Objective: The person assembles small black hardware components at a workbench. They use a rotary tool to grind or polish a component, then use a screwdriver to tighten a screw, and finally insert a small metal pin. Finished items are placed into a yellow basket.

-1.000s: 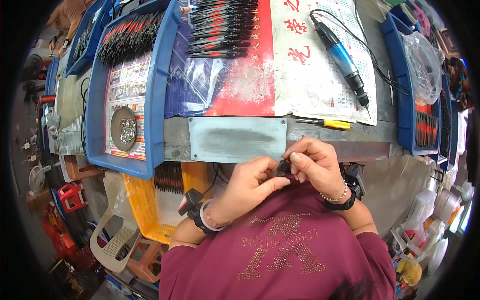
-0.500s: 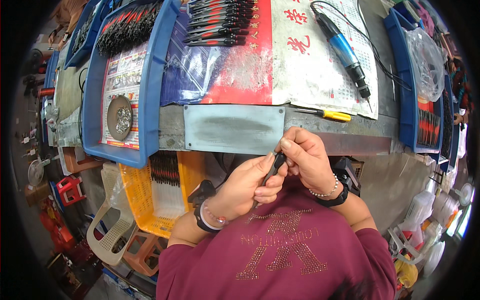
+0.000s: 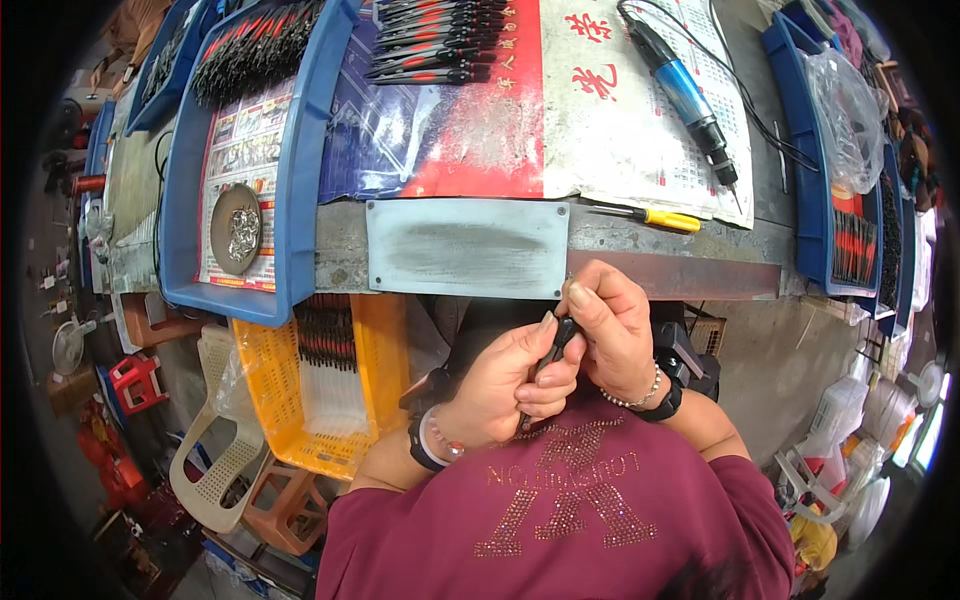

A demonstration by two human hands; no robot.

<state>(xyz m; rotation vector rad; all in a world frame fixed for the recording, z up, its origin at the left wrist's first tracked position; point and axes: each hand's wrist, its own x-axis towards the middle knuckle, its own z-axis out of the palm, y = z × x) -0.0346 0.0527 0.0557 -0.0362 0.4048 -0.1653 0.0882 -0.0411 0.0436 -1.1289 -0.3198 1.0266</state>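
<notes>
My left hand [image 3: 527, 377] is closed around a slim black pen-shaped piece [image 3: 556, 345], holding it at a slant above my lap, just off the bench edge. Part of the piece is hidden in the fingers. Against its upper end, my right hand [image 3: 617, 318] is closed in a pinch. A tiny tip shows above that thumb and finger, too small to make out. Beyond both hands, a pale blue plate [image 3: 465, 222] with a dark smudged middle is fixed along the bench edge.
A blue electric screwdriver [image 3: 685, 95] and a yellow-handled screwdriver [image 3: 672, 219] lie on the bench. Black-and-red pen-shaped pieces [image 3: 430, 40] lie in a row. A blue tray [image 3: 299, 200] holds a dish of small shiny parts [image 3: 240, 235]. Below stands a yellow crate [image 3: 275, 385].
The view has shifted slightly. Both hands stay together at the black piece, which now stands a little steeper, and my left hand has moved slightly right.
</notes>
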